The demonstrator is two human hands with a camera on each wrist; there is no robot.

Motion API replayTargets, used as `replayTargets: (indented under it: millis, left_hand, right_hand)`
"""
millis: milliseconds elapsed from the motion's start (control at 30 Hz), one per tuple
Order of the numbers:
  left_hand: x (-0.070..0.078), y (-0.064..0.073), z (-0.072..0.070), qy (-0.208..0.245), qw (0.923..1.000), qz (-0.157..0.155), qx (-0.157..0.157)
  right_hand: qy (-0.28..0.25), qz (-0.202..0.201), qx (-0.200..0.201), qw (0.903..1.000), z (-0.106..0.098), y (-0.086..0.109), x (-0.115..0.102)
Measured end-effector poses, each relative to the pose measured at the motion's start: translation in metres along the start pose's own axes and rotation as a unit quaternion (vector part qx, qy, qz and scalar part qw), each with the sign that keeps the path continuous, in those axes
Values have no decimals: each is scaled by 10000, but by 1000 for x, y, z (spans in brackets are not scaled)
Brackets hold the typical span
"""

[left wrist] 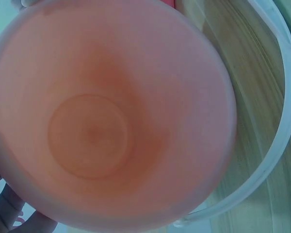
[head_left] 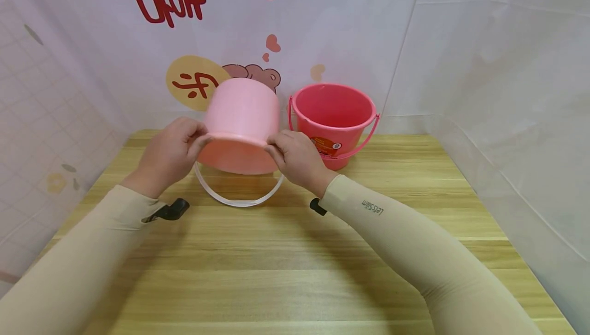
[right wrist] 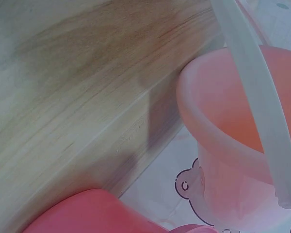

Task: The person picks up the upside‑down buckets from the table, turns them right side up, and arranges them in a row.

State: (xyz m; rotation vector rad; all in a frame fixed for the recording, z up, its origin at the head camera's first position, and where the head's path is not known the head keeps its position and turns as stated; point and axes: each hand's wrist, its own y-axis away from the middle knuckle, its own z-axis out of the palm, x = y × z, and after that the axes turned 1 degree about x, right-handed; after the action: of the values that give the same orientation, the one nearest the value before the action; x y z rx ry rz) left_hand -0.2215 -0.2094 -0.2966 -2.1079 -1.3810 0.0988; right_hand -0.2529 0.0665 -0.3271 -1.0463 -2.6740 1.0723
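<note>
A light pink bucket [head_left: 241, 112] is tipped over, its mouth facing down and toward me and its base up at the back. My left hand [head_left: 170, 150] pinches the rim at the left, thumb in front. At the rim's right side, my right hand [head_left: 300, 160] grips it the same way. A white bail handle [head_left: 239, 203] swings below the mouth, close over the table. The left wrist view looks into the bucket's bare inside [left wrist: 136, 73], with several left-hand fingers [left wrist: 9, 208] at the lower left. Right of the right hand, a deep pink bucket [head_left: 334, 107] stands upright.
The deep pink bucket has its own pink handle [head_left: 374, 125] hanging at the front and a red label. Wood-grain table [head_left: 258, 273] lies under both buckets. White printed sheets [head_left: 350, 27] rise behind and at both sides.
</note>
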Motion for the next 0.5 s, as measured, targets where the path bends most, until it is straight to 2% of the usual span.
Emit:
replayTargets:
  millis: [267,500]
  left_hand:
    - [0,-3,-2,11,9999,138,-83]
    - [5,-6,-5,52,9999,100,-48]
  right_hand:
    - [-137,147,-56,9998,-3,-1,-1]
    - [-255,311,-192,9990,-4,-2,0]
